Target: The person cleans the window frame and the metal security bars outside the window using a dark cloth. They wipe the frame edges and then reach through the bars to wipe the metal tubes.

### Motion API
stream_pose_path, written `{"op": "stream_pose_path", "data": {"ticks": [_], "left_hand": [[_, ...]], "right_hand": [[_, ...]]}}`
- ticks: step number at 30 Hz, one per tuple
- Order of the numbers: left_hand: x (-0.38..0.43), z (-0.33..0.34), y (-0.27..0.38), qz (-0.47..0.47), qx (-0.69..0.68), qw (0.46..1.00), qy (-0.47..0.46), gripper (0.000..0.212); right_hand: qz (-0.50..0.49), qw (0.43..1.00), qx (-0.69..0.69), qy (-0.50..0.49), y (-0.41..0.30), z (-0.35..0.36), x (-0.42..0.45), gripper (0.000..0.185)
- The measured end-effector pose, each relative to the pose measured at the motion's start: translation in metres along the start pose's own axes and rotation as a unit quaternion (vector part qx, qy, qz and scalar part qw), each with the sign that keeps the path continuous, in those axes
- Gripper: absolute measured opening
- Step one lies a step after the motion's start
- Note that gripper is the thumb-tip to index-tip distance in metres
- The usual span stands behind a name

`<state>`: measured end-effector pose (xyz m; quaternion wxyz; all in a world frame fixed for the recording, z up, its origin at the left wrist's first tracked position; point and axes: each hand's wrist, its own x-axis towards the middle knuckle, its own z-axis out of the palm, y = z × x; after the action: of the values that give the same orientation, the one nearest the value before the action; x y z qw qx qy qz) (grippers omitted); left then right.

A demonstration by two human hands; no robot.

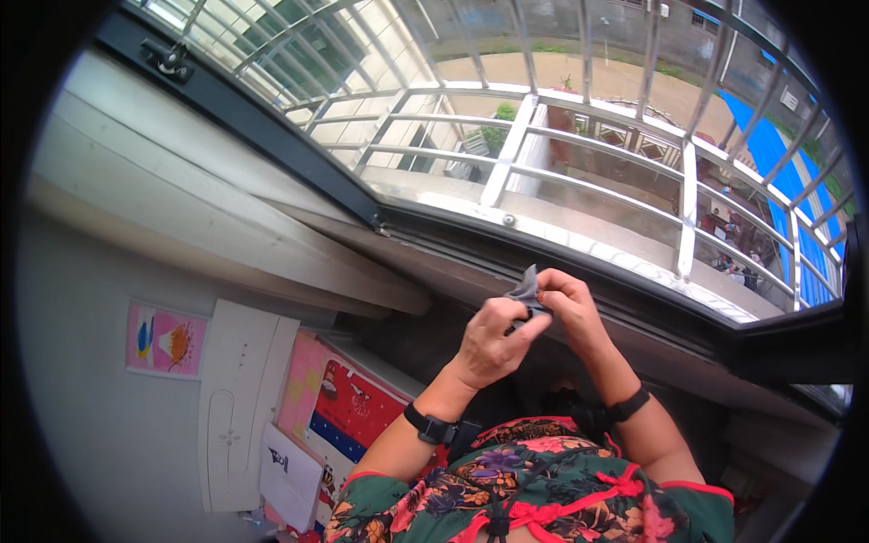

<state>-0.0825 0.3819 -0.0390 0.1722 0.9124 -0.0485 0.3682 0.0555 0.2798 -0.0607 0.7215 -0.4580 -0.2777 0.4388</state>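
Note:
A small grey cloth (526,288) is bunched between my two hands, one corner sticking up. My left hand (494,339) has its fingers curled around the lower left part of it. On the other side, my right hand (574,305) pinches it between thumb and fingers. Something dark shows between the left thumb and fingers; what it is I cannot tell. Both hands are in front of the window sill (448,268), close to the dark window track (475,254). My fingers hide part of the cloth.
Past the track, a metal security grille (604,146) encloses the window opening. A dark window frame (271,146) with a latch (170,61) runs up the left. Below the curtain (204,197) stand a white panel (244,407), a sheet of paper (292,475) and a red-and-blue printed item (360,407).

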Motion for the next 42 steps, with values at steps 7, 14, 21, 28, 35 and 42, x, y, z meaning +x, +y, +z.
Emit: {"op": "stream_pose_path", "data": {"ticks": [7, 14, 21, 28, 35, 42], "left_hand": [[-0.031, -0.050, -0.058, -0.153, 0.030, 0.987, 0.041, 0.078], [-0.069, -0.108, -0.149, -0.321, -0.021, 0.947, -0.009, 0.054], [-0.088, -0.139, -0.219, -0.325, -0.076, 0.940, -0.076, 0.049], [-0.086, -0.148, -0.261, -0.298, -0.148, 0.933, -0.134, 0.048], [-0.089, -0.149, -0.284, -0.278, -0.188, 0.929, -0.156, 0.044], [-0.096, -0.144, -0.292, -0.276, -0.189, 0.930, -0.152, 0.045]], "right_hand": [[-0.022, 0.987, -0.013, -0.156, 0.031, 0.080, 0.075, 0.013], [0.040, 0.974, -0.214, 0.058, 0.079, 0.143, 0.170, 0.028], [0.237, 0.936, 0.192, 0.174, 0.124, 0.185, 0.233, 0.020], [0.275, 0.885, 0.269, 0.264, 0.127, 0.196, 0.255, 0.011], [0.292, 0.882, 0.179, 0.324, 0.128, 0.211, 0.264, 0.021], [0.242, 0.872, 0.143, 0.400, 0.138, 0.224, 0.266, 0.020]]}}
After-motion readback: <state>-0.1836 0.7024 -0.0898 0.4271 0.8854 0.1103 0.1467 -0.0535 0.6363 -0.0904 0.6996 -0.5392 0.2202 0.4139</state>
